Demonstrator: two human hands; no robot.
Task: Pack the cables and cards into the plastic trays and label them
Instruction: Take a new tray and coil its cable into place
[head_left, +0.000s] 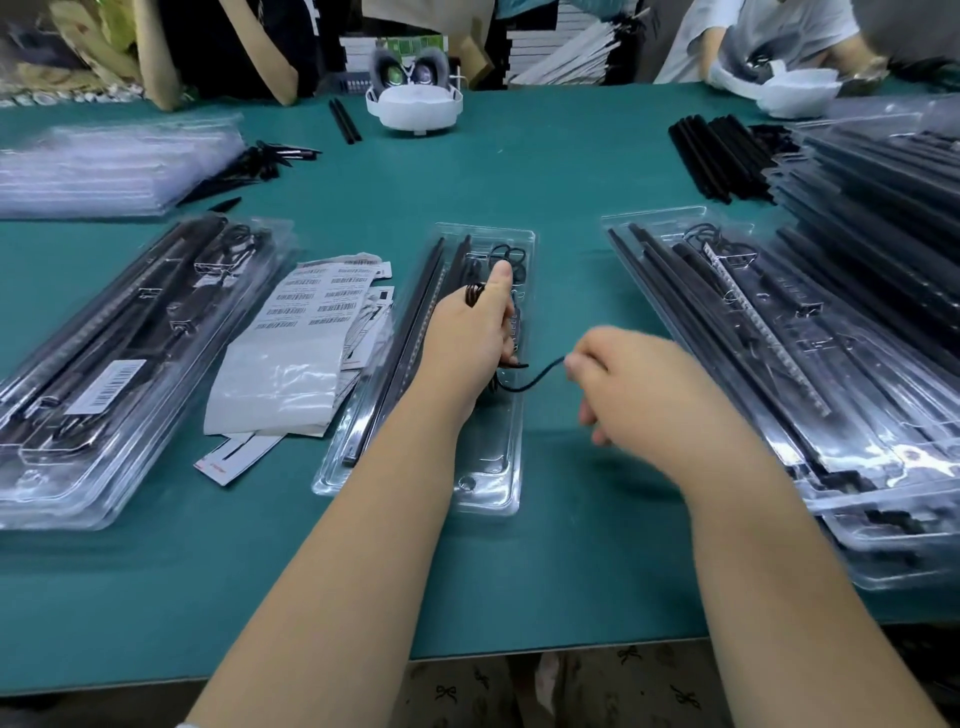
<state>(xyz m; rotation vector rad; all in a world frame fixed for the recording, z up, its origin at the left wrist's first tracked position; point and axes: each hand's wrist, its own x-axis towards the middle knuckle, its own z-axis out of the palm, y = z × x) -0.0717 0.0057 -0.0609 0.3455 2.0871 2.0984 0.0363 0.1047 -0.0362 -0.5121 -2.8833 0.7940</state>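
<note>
Packing looks to be midway: labelled, filled trays (124, 358) are lying at nine o'clock, more filled ones at three o'clock, barcode labels (311, 306) waiting between. Over the centre tray (467, 483), the left hand (467, 338) is gripping a black cable (530, 382) coiled round its fingers, while the right hand (639, 384), blurred, is pinching the cable's free end just beside it.

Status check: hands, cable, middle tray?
Left hand grips coiled cable over middle tray. Right hand pinches the cable's loose end. Label sheets lie left, clear.
</note>
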